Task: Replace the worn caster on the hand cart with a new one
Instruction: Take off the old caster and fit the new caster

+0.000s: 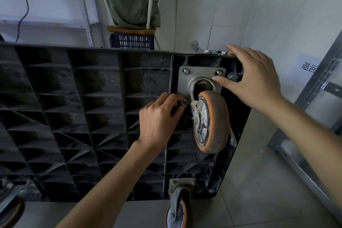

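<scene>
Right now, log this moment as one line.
left hand: pinching lower-left bolt | right hand: bracing mounting plate | worn caster: attached

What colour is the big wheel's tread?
Dusty orange, on the caster wheel; head view.
</scene>
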`<state>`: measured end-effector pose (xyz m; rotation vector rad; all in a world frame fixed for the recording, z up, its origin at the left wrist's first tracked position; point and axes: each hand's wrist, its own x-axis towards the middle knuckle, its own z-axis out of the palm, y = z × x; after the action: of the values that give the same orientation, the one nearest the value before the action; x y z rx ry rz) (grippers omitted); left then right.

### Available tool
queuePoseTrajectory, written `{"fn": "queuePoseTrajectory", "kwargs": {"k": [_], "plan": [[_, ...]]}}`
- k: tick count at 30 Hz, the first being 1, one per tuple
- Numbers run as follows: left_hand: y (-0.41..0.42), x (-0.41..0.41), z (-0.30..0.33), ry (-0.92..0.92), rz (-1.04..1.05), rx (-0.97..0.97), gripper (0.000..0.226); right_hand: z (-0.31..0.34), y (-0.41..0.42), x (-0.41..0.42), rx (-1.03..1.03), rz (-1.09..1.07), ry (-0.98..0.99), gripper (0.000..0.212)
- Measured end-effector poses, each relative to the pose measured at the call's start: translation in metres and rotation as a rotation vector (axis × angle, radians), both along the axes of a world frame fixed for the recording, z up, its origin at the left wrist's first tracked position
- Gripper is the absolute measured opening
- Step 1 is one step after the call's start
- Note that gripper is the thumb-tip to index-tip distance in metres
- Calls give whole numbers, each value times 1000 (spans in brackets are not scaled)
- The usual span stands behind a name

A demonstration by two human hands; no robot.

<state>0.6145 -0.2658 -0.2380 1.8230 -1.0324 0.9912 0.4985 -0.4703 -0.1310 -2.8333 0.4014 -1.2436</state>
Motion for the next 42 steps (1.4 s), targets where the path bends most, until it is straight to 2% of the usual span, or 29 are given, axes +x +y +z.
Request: {"fn": "queuePoseTrajectory", "kwargs": {"k": [9, 15, 18, 21, 29, 36, 42], "plan": [[8, -2, 5, -10, -17, -69, 17, 0, 0, 1, 7, 2, -3, 83], [20, 1, 75, -30, -95, -159, 21, -1, -3, 1, -22, 4, -6, 82], [18, 4, 114, 21, -161, -80, 19, -1, -2, 0, -27, 8, -3, 82], [11, 12, 141, 150, -188, 76, 18, -1, -1, 0, -41, 0, -3, 83], [-10, 31, 165, 361, -162, 288, 19, 0, -1, 0, -52, -4, -13, 84], [-11, 31, 168, 381, -158, 365, 23, -1, -2, 0, -50, 0, -1, 86], [-6, 21, 154, 271, -105, 278, 39, 0, -1, -1, -36, 11, 4, 85]]}}
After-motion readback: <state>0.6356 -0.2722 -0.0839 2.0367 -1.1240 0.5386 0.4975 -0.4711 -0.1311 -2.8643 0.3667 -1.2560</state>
